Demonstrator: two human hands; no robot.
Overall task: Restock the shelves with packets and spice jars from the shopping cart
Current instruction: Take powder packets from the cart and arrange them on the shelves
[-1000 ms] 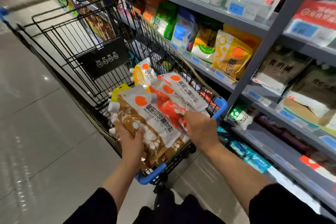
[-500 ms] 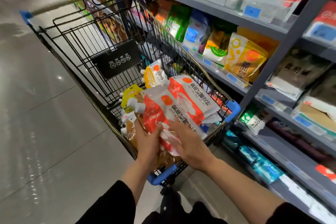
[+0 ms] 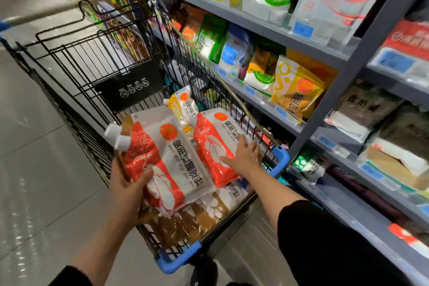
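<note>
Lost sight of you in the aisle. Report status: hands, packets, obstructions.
Left hand grips red-and-white pouches over the cart. Right hand open, flat on another red pouch. Nothing blocking the shelves.

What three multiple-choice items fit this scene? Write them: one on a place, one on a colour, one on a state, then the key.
1. Where does the right hand rest?
A. on a red-and-white pouch in the cart
B. on the cart handle
C. on a shelf

2. What colour are the cart's corner bumpers?
A. green
B. blue
C. yellow

3. What is the left hand doing?
A. hanging idle
B. pushing the cart
C. gripping a stack of spouted pouches

Key: 1 A, flat fingers lie on the pouch inside the cart basket. 2 B, the plastic corners show blue. 3 C, thumb and fingers curl round the stack's lower edge.
</note>
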